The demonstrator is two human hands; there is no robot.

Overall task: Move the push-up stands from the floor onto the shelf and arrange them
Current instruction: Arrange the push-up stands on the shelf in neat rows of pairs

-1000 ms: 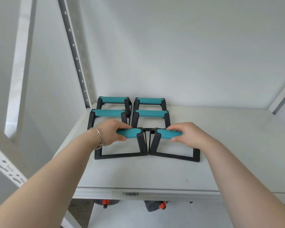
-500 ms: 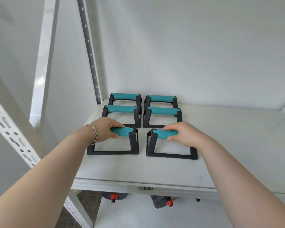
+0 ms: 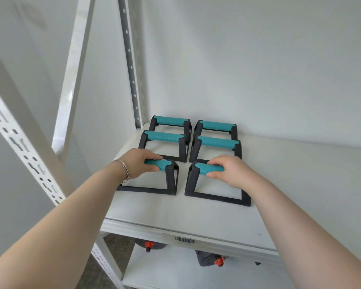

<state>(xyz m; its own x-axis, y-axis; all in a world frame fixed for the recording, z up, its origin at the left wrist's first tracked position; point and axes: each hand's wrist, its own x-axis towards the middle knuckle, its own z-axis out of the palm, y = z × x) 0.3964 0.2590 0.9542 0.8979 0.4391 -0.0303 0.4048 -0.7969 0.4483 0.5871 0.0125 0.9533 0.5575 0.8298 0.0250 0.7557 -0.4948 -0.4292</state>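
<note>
Several black push-up stands with teal grips stand in two columns on the white shelf [image 3: 196,217]. My left hand [image 3: 141,163] is closed around the teal grip of the front left stand [image 3: 169,180]. Around the grip of the front right stand [image 3: 191,182] my right hand [image 3: 230,171] is closed. Both front stands rest flat on the shelf with a gap between them. Behind them sit the middle left stand [image 3: 164,136], the middle right stand [image 3: 217,142], the back left stand [image 3: 170,120] and the back right stand [image 3: 215,126].
A perforated white upright [image 3: 27,153] rises at the front left and a grey slotted post [image 3: 130,65] at the back left corner. The back wall stands close behind the stands. On the lower shelf lie dark items with orange knobs [image 3: 149,245]. A barcode label [image 3: 184,240] marks the shelf edge.
The two front stands, touching a second ago, have been slid apart and squared up behind the rows. The camera has shifted, so the shelf appears further right.
</note>
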